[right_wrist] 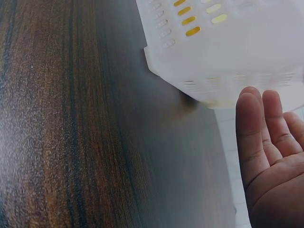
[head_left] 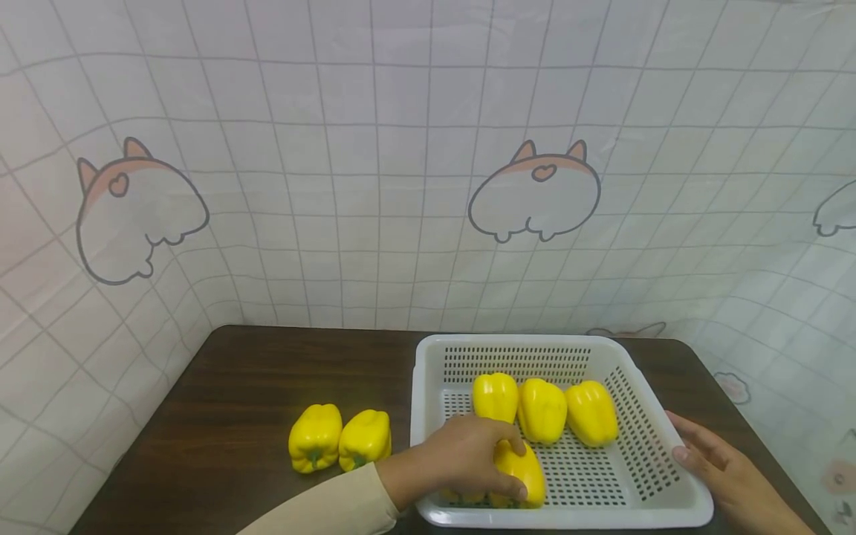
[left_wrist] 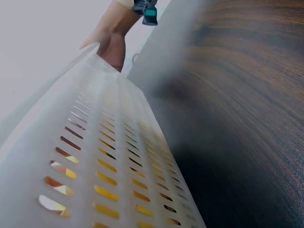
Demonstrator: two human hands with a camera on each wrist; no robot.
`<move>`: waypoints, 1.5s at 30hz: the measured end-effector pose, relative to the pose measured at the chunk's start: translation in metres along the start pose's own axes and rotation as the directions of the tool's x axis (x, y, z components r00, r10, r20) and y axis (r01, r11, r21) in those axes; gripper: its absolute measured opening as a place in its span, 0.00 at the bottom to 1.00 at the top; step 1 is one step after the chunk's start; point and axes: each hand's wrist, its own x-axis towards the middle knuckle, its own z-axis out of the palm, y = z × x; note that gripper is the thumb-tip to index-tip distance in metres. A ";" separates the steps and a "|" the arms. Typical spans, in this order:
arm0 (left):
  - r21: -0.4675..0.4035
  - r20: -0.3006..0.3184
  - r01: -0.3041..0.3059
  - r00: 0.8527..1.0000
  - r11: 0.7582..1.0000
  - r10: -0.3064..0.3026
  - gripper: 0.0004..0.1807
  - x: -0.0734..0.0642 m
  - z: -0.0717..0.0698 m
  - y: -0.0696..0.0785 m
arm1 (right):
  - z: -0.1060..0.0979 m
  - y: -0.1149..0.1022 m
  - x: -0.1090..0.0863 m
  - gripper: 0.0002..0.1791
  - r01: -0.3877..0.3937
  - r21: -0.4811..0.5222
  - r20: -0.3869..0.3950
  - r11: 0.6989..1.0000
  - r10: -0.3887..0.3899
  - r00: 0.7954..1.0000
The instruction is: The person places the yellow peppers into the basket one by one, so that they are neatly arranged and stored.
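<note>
Gripped yellow pepper (head_left: 527, 472) is sitting inside the white basket (head_left: 562, 518), low and right of centre in the head view. Its visible body is running up and down the frame, leaning slightly toward lower right; stem end hidden, pointing direction cannot be told. Left hand (head_left: 468, 455) is gripping it, thumb and fingers curling round its sides. Another pepper is showing partly beneath that hand. Right hand (head_left: 725, 468), lower right, is touching the basket's right side, fingers extending fairly straight. Three back peppers (head_left: 542, 411) are standing in a row, the rightmost tilting. Two outside peppers (head_left: 315, 437) are resting left on the dark table (head_left: 234, 401), stems facing the lower edge.
</note>
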 end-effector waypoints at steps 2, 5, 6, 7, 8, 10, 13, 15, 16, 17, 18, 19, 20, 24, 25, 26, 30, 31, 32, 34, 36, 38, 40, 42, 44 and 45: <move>0.003 0.000 -0.010 1.000 1.000 0.010 0.23 0.000 -0.001 0.000 | 0.000 0.000 0.000 0.40 -0.003 -0.002 -0.002 1.000 0.003 1.000; 0.005 -0.007 -0.026 1.000 1.000 0.026 0.23 -0.001 -0.002 0.000 | -0.001 0.001 0.001 0.40 -0.004 0.008 0.003 1.000 0.004 1.000; 0.008 -0.009 -0.030 1.000 1.000 0.030 0.23 -0.001 -0.003 0.000 | -0.001 0.001 0.001 0.40 -0.007 0.012 0.004 1.000 0.007 1.000; 0.009 -0.011 -0.035 0.999 0.999 0.035 0.23 -0.002 -0.004 0.001 | -0.001 0.001 0.001 0.40 -0.007 0.018 0.010 1.000 0.006 1.000; 0.008 -0.012 -0.039 0.999 0.999 0.039 0.23 -0.002 -0.005 0.001 | -0.002 0.002 0.001 0.40 -0.007 0.024 0.016 1.000 0.007 1.000; 0.014 -0.024 -0.050 0.998 0.999 0.050 0.24 -0.003 -0.007 0.001 | -0.002 0.002 0.001 0.40 -0.009 0.030 0.020 1.000 0.008 1.000; 0.002 -0.048 -0.081 0.996 0.997 0.081 0.24 -0.005 -0.011 0.001 | -0.002 0.002 0.002 0.40 -0.003 0.022 0.022 1.000 0.002 1.000; -0.020 -0.068 -0.099 0.993 0.995 0.097 0.24 -0.008 -0.015 0.000 | -0.002 0.002 0.002 0.40 -0.005 0.013 0.014 1.000 0.005 1.000; -0.030 -0.078 -0.108 0.991 0.994 0.106 0.24 -0.009 -0.017 -0.001 | -0.001 0.002 0.002 0.40 -0.004 0.013 0.015 1.000 0.004 1.000; -0.042 -0.086 -0.118 0.990 0.992 0.114 0.24 -0.010 -0.019 -0.002 | -0.001 0.002 0.002 0.40 -0.001 0.011 0.015 1.000 0.001 1.000; -0.052 -0.095 -0.126 0.988 0.991 0.120 0.23 -0.012 -0.021 -0.004 | -0.001 0.001 0.002 0.40 0.001 0.010 0.017 1.000 -0.001 1.000; -0.058 -0.103 -0.134 0.986 0.989 0.127 0.23 -0.014 -0.023 -0.006 | -0.002 0.001 0.002 0.40 0.001 0.008 0.019 1.000 -0.001 1.000; -0.064 -0.111 -0.142 0.985 0.988 0.134 0.23 -0.016 -0.024 -0.008 | -0.002 0.001 0.002 0.40 0.002 0.014 0.026 1.000 -0.002 1.000; -0.067 -0.144 -0.183 0.975 0.981 0.172 0.23 -0.024 -0.030 -0.017 | -0.002 0.001 0.001 0.40 -0.001 0.024 0.041 1.000 0.000 0.999; -0.069 -0.150 -0.193 0.972 0.979 0.181 0.23 -0.027 -0.031 -0.019 | -0.002 0.001 0.001 0.40 0.002 0.025 0.044 1.000 -0.003 0.999; -0.072 -0.154 -0.198 0.970 0.978 0.185 0.23 -0.030 -0.033 -0.021 | -0.002 0.001 0.001 0.40 0.002 0.022 0.040 1.000 -0.003 0.999; -0.105 -0.186 -0.238 0.959 0.966 0.216 0.22 -0.042 -0.040 -0.030 | -0.002 0.002 0.002 0.39 0.027 0.010 0.029 1.000 -0.028 0.999; -0.110 -0.195 -0.245 0.956 0.963 0.220 0.23 -0.046 -0.042 -0.032 | -0.002 0.003 0.002 0.39 0.037 0.008 0.036 0.999 -0.037 0.999; -0.116 -0.203 -0.251 0.953 0.961 0.225 0.23 -0.049 -0.044 -0.034 | -0.003 0.003 0.003 0.38 0.040 0.003 0.036 0.999 -0.040 0.999; -0.115 -0.223 -0.268 0.945 0.956 0.238 0.24 -0.055 -0.047 -0.040 | -0.003 0.003 0.003 0.39 0.030 0.020 0.057 0.999 -0.032 0.998; -0.111 -0.230 -0.277 0.941 0.954 0.247 0.25 -0.059 -0.049 -0.046 | -0.004 0.002 0.003 0.39 0.014 0.031 0.073 0.999 -0.016 0.997; -0.115 -0.229 -0.275 0.942 0.955 0.244 0.26 -0.064 -0.051 -0.052 | -0.003 0.001 0.003 0.40 -0.008 0.040 0.078 0.999 0.004 0.997; -0.118 -0.233 -0.270 0.943 0.956 0.238 0.27 -0.068 -0.052 -0.057 | -0.003 0.000 0.002 0.40 -0.015 0.047 0.087 0.999 0.011 0.996; -0.129 -0.240 -0.267 0.943 0.955 0.231 0.27 -0.072 -0.053 -0.060 | -0.003 -0.001 0.001 0.40 -0.012 0.053 0.089 0.999 0.007 0.996; -0.141 -0.252 -0.270 0.940 0.952 0.230 0.27 -0.076 -0.055 -0.063 | -0.003 -0.001 0.001 0.40 -0.009 0.053 0.090 0.999 0.004 0.996; -0.147 -0.258 -0.269 0.939 0.952 0.226 0.28 -0.078 -0.055 -0.064 | -0.003 -0.001 0.001 0.39 -0.006 0.054 0.091 0.999 0.001 0.996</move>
